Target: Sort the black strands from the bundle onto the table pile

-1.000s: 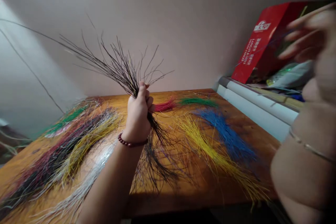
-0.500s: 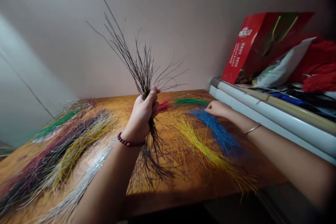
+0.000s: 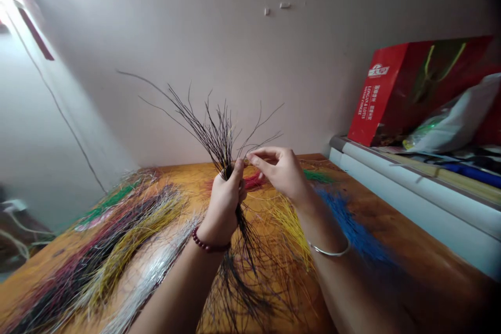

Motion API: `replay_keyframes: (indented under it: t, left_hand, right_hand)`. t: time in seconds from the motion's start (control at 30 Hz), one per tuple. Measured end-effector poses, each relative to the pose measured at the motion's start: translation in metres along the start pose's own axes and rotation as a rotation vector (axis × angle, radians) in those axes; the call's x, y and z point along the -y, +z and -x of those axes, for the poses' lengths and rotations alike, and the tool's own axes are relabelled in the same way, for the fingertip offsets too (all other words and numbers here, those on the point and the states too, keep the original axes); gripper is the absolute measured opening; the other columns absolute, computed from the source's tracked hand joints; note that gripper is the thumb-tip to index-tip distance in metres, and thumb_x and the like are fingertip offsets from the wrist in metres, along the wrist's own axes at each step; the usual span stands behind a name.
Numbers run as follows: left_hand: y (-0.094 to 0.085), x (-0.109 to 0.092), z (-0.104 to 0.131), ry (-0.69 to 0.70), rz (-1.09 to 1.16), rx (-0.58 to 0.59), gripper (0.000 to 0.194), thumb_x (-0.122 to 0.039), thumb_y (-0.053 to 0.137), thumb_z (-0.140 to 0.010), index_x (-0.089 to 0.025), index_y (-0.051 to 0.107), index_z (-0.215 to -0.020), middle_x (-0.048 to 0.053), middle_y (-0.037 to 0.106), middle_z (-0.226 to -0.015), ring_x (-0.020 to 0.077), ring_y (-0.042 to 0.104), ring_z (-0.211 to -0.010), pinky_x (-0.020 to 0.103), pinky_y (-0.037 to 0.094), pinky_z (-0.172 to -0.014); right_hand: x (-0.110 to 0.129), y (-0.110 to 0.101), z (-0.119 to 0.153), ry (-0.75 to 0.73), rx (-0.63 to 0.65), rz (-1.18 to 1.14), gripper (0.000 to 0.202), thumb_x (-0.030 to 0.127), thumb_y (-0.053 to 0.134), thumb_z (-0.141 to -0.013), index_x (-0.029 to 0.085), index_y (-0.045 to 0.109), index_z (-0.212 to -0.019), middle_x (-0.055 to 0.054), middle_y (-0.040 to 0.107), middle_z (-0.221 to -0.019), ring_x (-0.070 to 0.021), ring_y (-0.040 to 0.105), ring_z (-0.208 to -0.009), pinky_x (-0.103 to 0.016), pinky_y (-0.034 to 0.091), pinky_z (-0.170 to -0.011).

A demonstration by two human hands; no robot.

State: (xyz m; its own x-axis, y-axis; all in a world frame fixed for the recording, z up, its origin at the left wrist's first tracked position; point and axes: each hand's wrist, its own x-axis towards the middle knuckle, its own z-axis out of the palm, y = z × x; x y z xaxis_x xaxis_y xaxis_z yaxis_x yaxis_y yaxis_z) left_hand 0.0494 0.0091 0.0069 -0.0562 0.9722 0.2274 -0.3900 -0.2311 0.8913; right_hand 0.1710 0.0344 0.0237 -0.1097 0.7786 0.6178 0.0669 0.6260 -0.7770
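My left hand (image 3: 227,193) is wrapped around a bundle of thin black wires (image 3: 213,135), held upright above the table. Their upper ends fan out over the fist, and the lower ends hang below it. Close beside the left thumb, my right hand (image 3: 279,172) pinches thumb and forefinger together where thin wire strands splay out to the right; exactly which strand is too fine to tell. Beneath the fist, more black wires (image 3: 242,292) lie loose on the wooden table (image 3: 191,177).
Yellow wires (image 3: 291,224), blue wires (image 3: 352,229), red wires (image 3: 254,181) and green wires (image 3: 317,176) lie to the right and behind. Dark red, black, gold and silver wires (image 3: 156,266) spread at left. White rolls (image 3: 415,209) and a red bag (image 3: 385,94) border the right side.
My right hand has moved left from beside the blue wires to the left hand's thumb. The left hand still grips the black wires. The camera view has tilted up.
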Motion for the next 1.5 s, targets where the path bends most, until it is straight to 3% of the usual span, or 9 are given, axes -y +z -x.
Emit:
replay_keyframes:
  t: [0.2,0.4,0.67,0.87,1.07,1.2,1.4,1.5]
  left_hand:
    - [0.002,0.004,0.001,-0.037,0.022,-0.003,0.047,-0.051,0.076,-0.067,-0.018,0.042,-0.067,-0.009,0.029,-0.052,0.0022,0.02,-0.04,0.017,0.015,-0.037]
    - [0.004,0.007,0.001,-0.077,0.003,-0.016,0.046,-0.05,0.076,-0.067,-0.018,0.043,-0.068,-0.009,0.03,-0.053,0.0026,0.021,-0.04,0.017,0.016,-0.037]
    - [0.006,0.003,0.008,-0.04,0.011,-0.003,0.047,-0.048,0.078,-0.065,-0.018,0.042,-0.067,-0.009,0.03,-0.054,0.003,0.02,-0.042,0.017,0.016,-0.037]
    - [0.008,0.0,0.012,-0.042,0.018,0.012,0.046,-0.047,0.078,-0.066,-0.018,0.042,-0.068,-0.009,0.029,-0.055,0.003,0.019,-0.043,0.018,0.015,-0.038]
    - [0.007,0.001,0.013,-0.038,0.027,0.028,0.041,-0.048,0.076,-0.069,-0.016,0.05,-0.078,-0.009,0.026,-0.056,0.0031,0.017,-0.043,0.017,0.013,-0.038]
    - [0.006,0.002,0.011,-0.02,0.023,0.044,0.044,-0.051,0.072,-0.072,-0.018,0.044,-0.07,-0.009,0.025,-0.054,0.0033,0.016,-0.042,0.018,0.013,-0.037]
    - [0.004,0.002,0.009,-0.004,0.032,0.033,0.039,-0.049,0.07,-0.076,-0.017,0.048,-0.075,-0.009,0.023,-0.054,0.0036,0.015,-0.042,0.018,0.012,-0.036]
    - [0.0,-0.001,0.005,0.035,0.056,0.012,0.036,-0.045,0.07,-0.077,-0.016,0.05,-0.075,-0.009,0.022,-0.055,0.0033,0.015,-0.042,0.018,0.012,-0.036]
  right_hand:
    - [-0.007,0.003,-0.003,0.005,-0.057,0.029,0.018,0.034,0.06,-0.081,0.017,0.063,-0.076,-0.002,0.067,-0.073,-0.0105,0.057,-0.058,-0.023,0.047,-0.054]
    - [-0.009,-0.002,0.001,-0.05,0.01,0.188,0.014,0.028,0.057,-0.082,0.018,0.067,-0.079,-0.004,0.07,-0.083,-0.0158,0.064,-0.078,-0.029,0.051,-0.074]
    - [-0.002,-0.01,0.003,-0.071,0.16,0.159,0.025,0.037,0.058,-0.085,0.017,0.072,-0.088,-0.004,0.072,-0.083,-0.0131,0.061,-0.066,-0.026,0.048,-0.059]
    - [0.0,-0.006,0.004,-0.164,0.038,0.233,0.021,0.032,0.058,-0.084,0.016,0.071,-0.082,-0.001,0.067,-0.07,-0.0083,0.05,-0.053,-0.023,0.036,-0.047]
    - [-0.001,-0.007,0.004,-0.164,-0.046,0.14,0.022,0.034,0.061,-0.082,0.015,0.072,-0.079,-0.003,0.07,-0.073,-0.0104,0.059,-0.056,-0.022,0.043,-0.051]
    - [0.0,-0.01,0.004,-0.155,-0.165,0.119,0.022,0.034,0.06,-0.083,0.016,0.072,-0.078,-0.002,0.068,-0.066,-0.0108,0.058,-0.052,-0.023,0.041,-0.047]
    - [0.008,-0.013,0.003,-0.212,-0.32,0.174,0.019,0.029,0.059,-0.081,0.017,0.067,-0.07,0.001,0.06,-0.055,-0.0095,0.056,-0.048,-0.022,0.041,-0.048]
    - [0.007,-0.023,0.0,-0.254,-0.498,0.122,0.017,0.027,0.058,-0.079,0.017,0.066,-0.068,0.001,0.06,-0.058,-0.0086,0.054,-0.048,-0.022,0.041,-0.047]
